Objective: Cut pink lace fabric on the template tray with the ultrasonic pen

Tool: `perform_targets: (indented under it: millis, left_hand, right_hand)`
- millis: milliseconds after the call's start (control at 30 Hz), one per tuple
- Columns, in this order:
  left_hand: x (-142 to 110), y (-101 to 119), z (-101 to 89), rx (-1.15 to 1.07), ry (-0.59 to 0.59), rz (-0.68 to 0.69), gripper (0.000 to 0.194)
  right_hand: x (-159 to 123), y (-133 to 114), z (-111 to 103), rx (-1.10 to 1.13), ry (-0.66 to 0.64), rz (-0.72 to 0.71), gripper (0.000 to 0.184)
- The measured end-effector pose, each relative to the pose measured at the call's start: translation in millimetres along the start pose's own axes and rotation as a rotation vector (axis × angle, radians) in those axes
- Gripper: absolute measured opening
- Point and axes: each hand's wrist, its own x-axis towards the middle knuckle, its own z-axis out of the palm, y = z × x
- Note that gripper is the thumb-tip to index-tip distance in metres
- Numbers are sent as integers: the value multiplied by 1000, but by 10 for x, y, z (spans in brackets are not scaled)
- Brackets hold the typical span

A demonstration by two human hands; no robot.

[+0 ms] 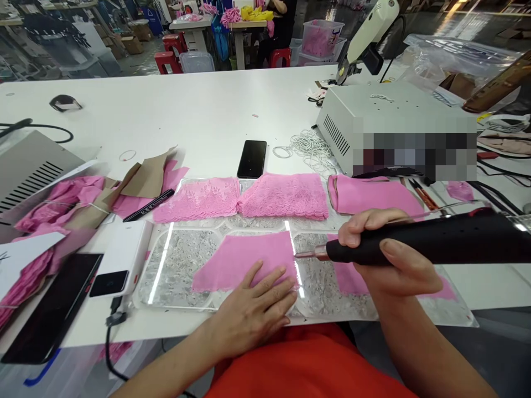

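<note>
Pink cloth (244, 257) lies flat under our left hand (259, 301), fingers a bit spread. Our right hand (396, 278) grips a black tool (440, 240), its tip at the cloth's edge. We seem partway; lace (284, 199) ahead of our left hand lies untouched.

Workshop, cloth goods: long white worktable (186, 121); flat pink cloth (244, 257); black hand tool (415, 246); vented metal box (373, 105); behind, red stools (166, 62), plastic tub (336, 40) of pink material.
</note>
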Motion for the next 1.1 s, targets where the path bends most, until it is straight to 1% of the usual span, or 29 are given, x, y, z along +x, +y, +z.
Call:
perform_targets:
  millis: [167, 300, 533, 867, 1033, 1100]
  left_hand:
    - [-2, 4, 1, 9, -18, 12, 31]
    - [-6, 9, 1, 12, -16, 20, 30]
    - [-29, 22, 20, 2, -8, 18, 30]
    - [-36, 19, 17, -8, -14, 17, 30]
    - [-30, 20, 26, -18, -14, 15, 30]
    - [-28, 32, 27, -17, 3, 10, 29]
  right_hand:
    - [-83, -62, -24, -28, -28, 38, 17]
    - [-132, -61, -21, -24, -40, 25, 17]
    - [-187, -44, -29, -39, -72, 49, 16]
    - [-190, -48, -2, -61, -85, 35, 16]
    - [-196, -45, -11, -65, -118, 40, 12]
    - [-200, -53, -14, -72, -127, 42, 12]
